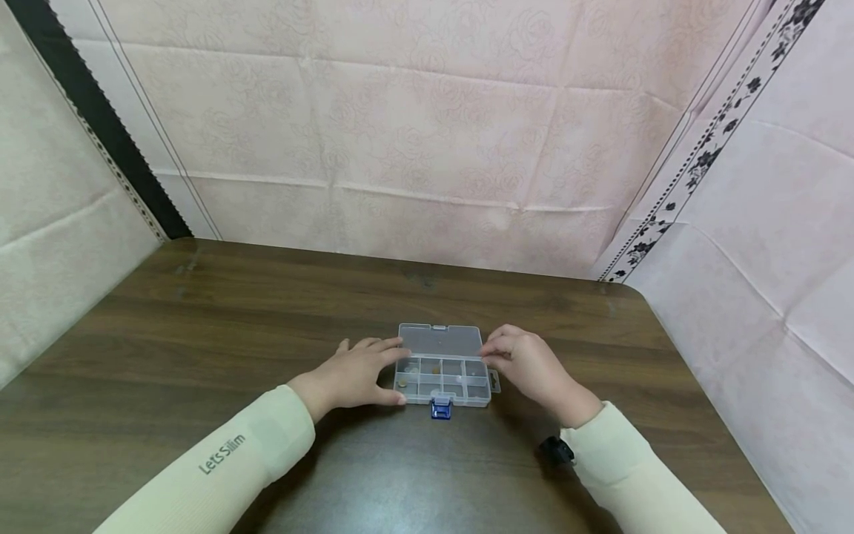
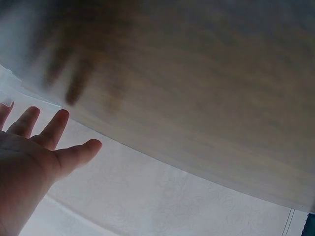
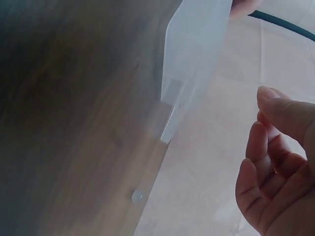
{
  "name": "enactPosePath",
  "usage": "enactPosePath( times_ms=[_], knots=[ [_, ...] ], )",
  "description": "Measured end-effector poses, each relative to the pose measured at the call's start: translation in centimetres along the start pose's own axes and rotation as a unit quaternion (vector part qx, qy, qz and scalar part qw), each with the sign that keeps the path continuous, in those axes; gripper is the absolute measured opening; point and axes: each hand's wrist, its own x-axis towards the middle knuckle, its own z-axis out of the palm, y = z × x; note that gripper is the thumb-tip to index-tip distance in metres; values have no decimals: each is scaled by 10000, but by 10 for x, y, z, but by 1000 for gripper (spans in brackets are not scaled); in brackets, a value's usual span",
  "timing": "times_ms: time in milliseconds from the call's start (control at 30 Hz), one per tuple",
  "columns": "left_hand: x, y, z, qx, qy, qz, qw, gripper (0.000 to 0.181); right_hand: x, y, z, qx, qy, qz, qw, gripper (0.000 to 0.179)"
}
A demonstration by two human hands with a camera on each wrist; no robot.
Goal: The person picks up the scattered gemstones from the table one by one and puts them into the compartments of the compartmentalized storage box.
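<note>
A clear plastic compartment box [image 1: 442, 380] lies on the table, its lid [image 1: 440, 340] swung back and a blue latch [image 1: 441, 409] at its front. A few tiny pieces sit in its compartments, among them a yellowish one [image 1: 402, 383]; their kind is too small to tell. My left hand [image 1: 356, 374] spreads along the box's left side, fingers straight, fingertips at its edge. By the right end of the hinge is my right hand [image 1: 527, 363]. Its thumb and forefinger come together in the right wrist view, other fingers curled; whether anything tiny lies between them is hidden.
A brown wooden table [image 1: 300, 297] surrounds the box. Pale patterned cloth [image 1: 427, 148] hangs behind it and at both sides. In the right wrist view a small clear round thing [image 3: 137, 195] shows near the table edge. A hanging tab [image 1: 494, 381] juts from the box's right side.
</note>
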Motion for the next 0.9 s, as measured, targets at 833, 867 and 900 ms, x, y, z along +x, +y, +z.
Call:
enactPosePath(
  times_ms=[833,867,900],
  knots=[
    [2,0,-1,78,-51,-22,10000,76,11,-32,23,27,-548,-691,9961,12],
    [2,0,-1,82,-52,-18,10000,76,12,-32,24,26,-562,-761,9955,12],
    [2,0,-1,88,-52,-15,9999,76,12,-33,25,7,-585,-817,9949,12]
  ],
)
